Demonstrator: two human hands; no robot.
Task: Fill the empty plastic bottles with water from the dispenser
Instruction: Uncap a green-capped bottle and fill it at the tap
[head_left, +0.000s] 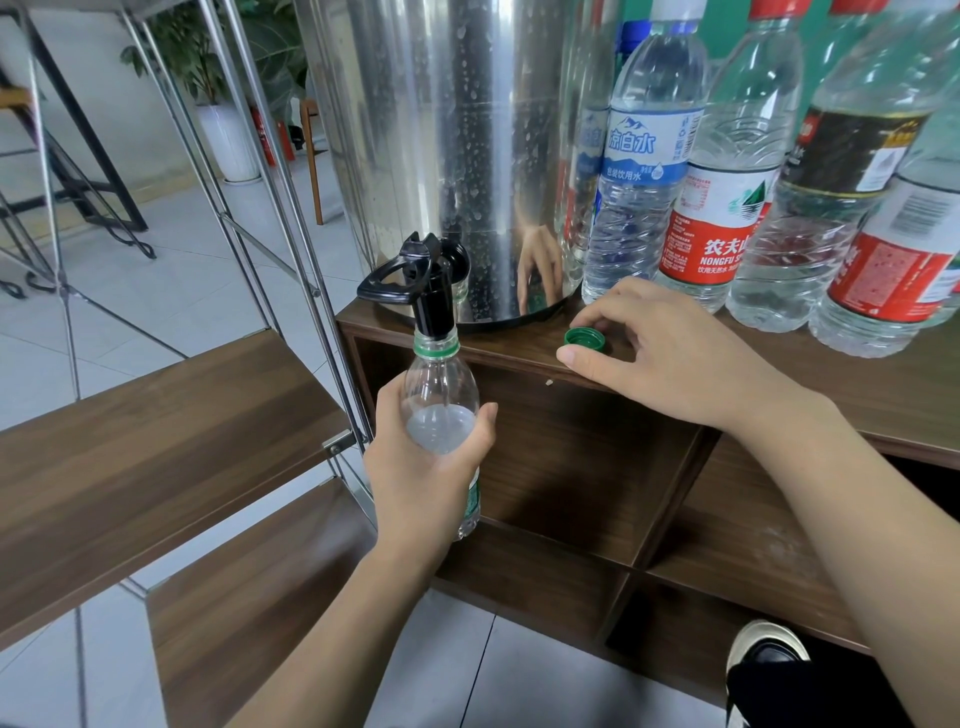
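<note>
My left hand (423, 467) grips a clear plastic bottle (441, 395) with a green neck ring, held upright with its open mouth right under the black tap (415, 283) of the steel water dispenser (457, 145). Water shows inside the bottle at about the level of my fingers. My right hand (670, 358) rests on the wooden cabinet top (883, 384), fingers curled around a green cap (584, 339) lying there; whether it pinches the cap I cannot tell.
Several capped bottles holding water stand on the cabinet at the right, among them a blue-labelled one (644, 156) and a red-labelled one (722, 208). Wooden steps (156, 441) on a metal frame stand to the left. Open cabinet cubbies lie below.
</note>
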